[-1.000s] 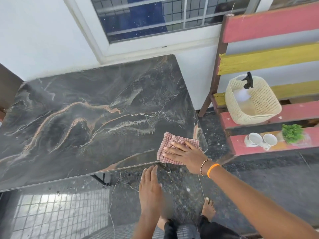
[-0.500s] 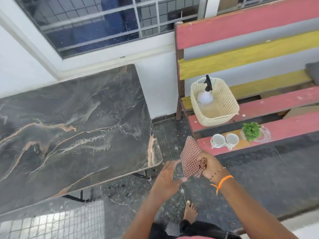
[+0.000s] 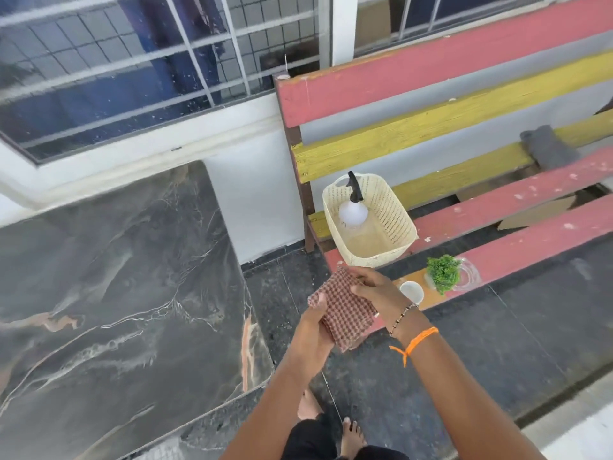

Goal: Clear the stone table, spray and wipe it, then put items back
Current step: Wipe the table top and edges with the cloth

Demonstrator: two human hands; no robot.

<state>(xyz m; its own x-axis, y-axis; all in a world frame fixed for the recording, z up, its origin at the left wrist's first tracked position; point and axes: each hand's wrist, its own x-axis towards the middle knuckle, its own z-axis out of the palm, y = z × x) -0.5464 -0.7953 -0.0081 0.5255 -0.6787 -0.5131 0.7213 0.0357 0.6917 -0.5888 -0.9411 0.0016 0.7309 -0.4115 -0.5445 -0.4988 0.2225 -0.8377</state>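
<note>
Both hands (image 3: 345, 310) pinching a folded checked cloth (image 3: 345, 313) beside veined stone table (image 3: 116, 293)

table (image 3: 116, 310) left of bench (image 3: 497, 234) | basket (image 3: 394, 227) on bench | bottle (image 3: 353, 210) in basket

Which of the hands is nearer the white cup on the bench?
Right. The right hand grips the checked cloth just left of the white cup; the left hand holds the cloth's far side, farther from the cup.

Bright soft daylight, slight motion blur, wide-angle edge bending
</note>
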